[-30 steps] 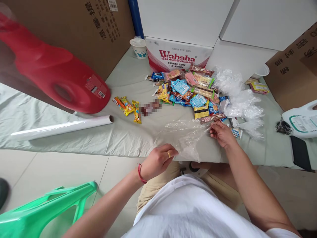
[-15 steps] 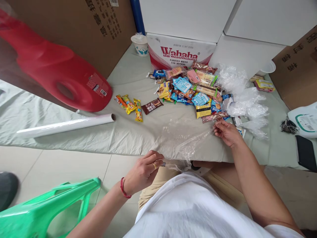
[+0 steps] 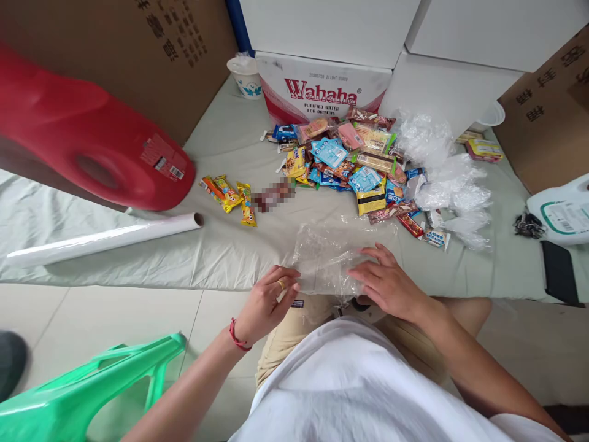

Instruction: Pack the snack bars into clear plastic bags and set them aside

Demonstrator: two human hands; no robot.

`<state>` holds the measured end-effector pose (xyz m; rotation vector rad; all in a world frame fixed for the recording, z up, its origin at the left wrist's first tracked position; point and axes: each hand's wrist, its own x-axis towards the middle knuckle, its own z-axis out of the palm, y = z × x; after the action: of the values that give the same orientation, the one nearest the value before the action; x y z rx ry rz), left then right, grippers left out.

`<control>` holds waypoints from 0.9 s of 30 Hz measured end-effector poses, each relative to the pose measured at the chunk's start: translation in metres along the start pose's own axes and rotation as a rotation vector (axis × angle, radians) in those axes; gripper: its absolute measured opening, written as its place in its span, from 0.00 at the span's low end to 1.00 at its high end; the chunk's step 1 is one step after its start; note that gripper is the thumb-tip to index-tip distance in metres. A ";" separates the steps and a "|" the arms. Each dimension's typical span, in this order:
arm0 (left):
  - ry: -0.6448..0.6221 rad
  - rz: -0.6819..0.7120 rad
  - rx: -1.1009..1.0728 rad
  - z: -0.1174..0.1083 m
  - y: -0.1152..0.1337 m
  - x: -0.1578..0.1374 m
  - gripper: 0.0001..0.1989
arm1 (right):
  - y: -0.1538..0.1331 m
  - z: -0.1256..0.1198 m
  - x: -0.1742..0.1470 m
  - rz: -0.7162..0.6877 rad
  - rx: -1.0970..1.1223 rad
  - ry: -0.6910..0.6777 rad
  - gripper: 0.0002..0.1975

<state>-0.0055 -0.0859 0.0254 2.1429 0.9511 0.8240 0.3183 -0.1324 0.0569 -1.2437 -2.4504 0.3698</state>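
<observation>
A thin sheet of clear plastic film (image 3: 322, 255) lies crumpled over the table's front edge, its lower part hanging toward my lap. My left hand (image 3: 271, 298), with a ring and a red cord at the wrist, touches the film's left edge; its fingers are stretched, with the thumb a little apart. On the film's right side rests my right hand (image 3: 389, 285), fingers spread. Beyond the film is a heap of wrapped snacks (image 3: 340, 162). Left of the heap lie several yellow and orange snack packets (image 3: 227, 195) and a blurred-out brown packet (image 3: 273, 195).
A roll of plastic film (image 3: 105, 238) and a large red jug (image 3: 115, 147) stand at left. Clear film-wrapped bundles (image 3: 455, 184) lie right of the heap. Further right are a white bottle (image 3: 564, 212) and a black phone (image 3: 559, 270). A green stool (image 3: 92, 380) is on the floor.
My right hand has left the film's far right corner, moved inward and toward me, and spread its fingers. The film has gone from stretched to loosely bunched. The view has shifted slightly.
</observation>
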 end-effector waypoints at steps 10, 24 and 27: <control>0.056 -0.170 0.138 0.008 -0.007 -0.007 0.10 | 0.025 -0.014 -0.095 0.244 0.154 0.034 0.16; 0.363 -0.091 0.203 0.014 0.042 0.005 0.11 | -0.032 0.082 0.083 0.049 0.112 -0.038 0.20; 0.240 -0.037 0.277 0.032 0.017 0.029 0.13 | -0.028 0.087 0.079 -0.018 0.223 -0.037 0.18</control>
<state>0.0409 -0.0812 0.0274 2.2843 1.2891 0.9967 0.2176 -0.0899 0.0053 -1.1288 -2.3724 0.6469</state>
